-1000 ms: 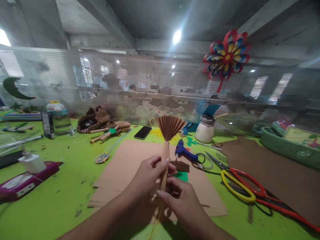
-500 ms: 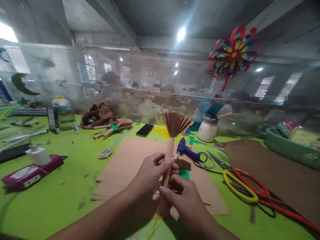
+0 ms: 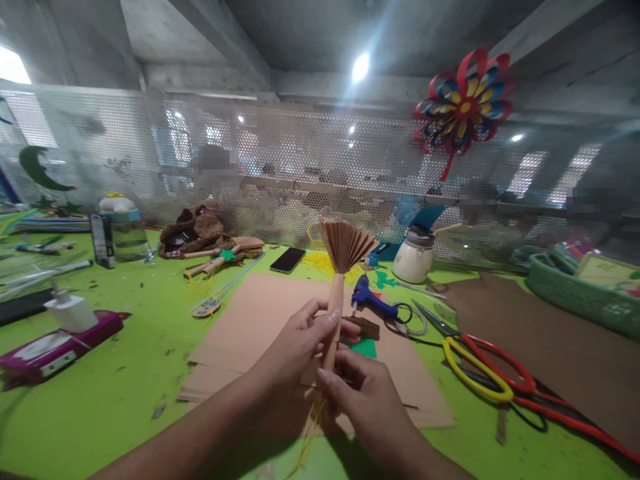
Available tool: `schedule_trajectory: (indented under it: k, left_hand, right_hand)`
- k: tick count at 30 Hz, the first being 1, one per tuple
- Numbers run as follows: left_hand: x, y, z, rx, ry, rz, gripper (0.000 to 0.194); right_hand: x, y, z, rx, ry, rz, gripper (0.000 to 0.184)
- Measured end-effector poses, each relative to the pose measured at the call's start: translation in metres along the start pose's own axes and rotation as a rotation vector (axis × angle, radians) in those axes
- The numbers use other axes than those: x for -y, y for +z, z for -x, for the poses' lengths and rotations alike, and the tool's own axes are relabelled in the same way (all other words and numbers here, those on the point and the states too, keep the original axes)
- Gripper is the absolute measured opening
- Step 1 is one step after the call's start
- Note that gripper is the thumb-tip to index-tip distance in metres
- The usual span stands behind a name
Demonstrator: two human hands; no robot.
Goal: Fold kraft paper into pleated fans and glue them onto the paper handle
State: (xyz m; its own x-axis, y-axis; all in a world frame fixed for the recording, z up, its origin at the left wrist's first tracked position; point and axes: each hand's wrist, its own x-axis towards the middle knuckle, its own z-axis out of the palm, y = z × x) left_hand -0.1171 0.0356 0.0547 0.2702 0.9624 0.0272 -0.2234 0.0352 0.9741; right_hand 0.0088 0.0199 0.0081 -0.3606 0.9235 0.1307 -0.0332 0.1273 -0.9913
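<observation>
A brown pleated paper fan [image 3: 349,245] on a rolled paper handle [image 3: 335,293] stands almost upright in front of me. My left hand [image 3: 306,333] is closed round the middle of the handle, thumb on the near side. Lower down, my right hand [image 3: 361,387] pinches the handle's bottom end between thumb and fingers. Yellow strands [image 3: 311,433] hang below that end. Behind the hands lie sheets of tan paper [image 3: 270,300], a folded brown paper piece [image 3: 367,327] and a green paper piece [image 3: 365,348]. The fingertips behind the handle are partly hidden.
Beyond the hands lie a blue glue gun [image 3: 373,300] and a phone [image 3: 288,260]. Scissors [image 3: 475,370] and brown paper [image 3: 545,333] are to the right, near a green basket [image 3: 575,293]. At left sits a purple power strip [image 3: 60,347]; a white jar [image 3: 413,257] stands behind.
The view has shifted slightly, so most things sit a little farther left. The fan has turned slightly, its pleats showing at another angle. Both hands keep their hold on the handle.
</observation>
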Motion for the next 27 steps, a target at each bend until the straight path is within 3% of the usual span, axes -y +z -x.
schedule_trajectory:
  k: [7,14,20,24,27]
  left_hand:
    - [0.000,-0.001,0.000,0.024,-0.031,0.056,0.026]
    - [-0.001,-0.001,0.003,0.102,-0.079,0.089,0.028]
    - [-0.005,0.001,0.007,0.171,-0.076,0.164,0.024]
    - [-0.009,0.006,0.014,0.157,-0.040,0.142,0.023]
    - [-0.010,0.012,0.016,0.062,-0.007,0.137,0.023]
  right_hand:
    - [0.004,-0.003,0.002,0.214,0.036,-0.320,0.030]
    - [0.002,-0.006,0.003,0.357,0.093,-0.533,0.028]
    - [0.005,-0.011,0.005,0.423,0.173,-0.597,0.032]
    - [0.007,-0.010,0.006,0.471,0.168,-0.635,0.038]
    - [0.003,-0.007,0.004,0.447,0.177,-0.590,0.045]
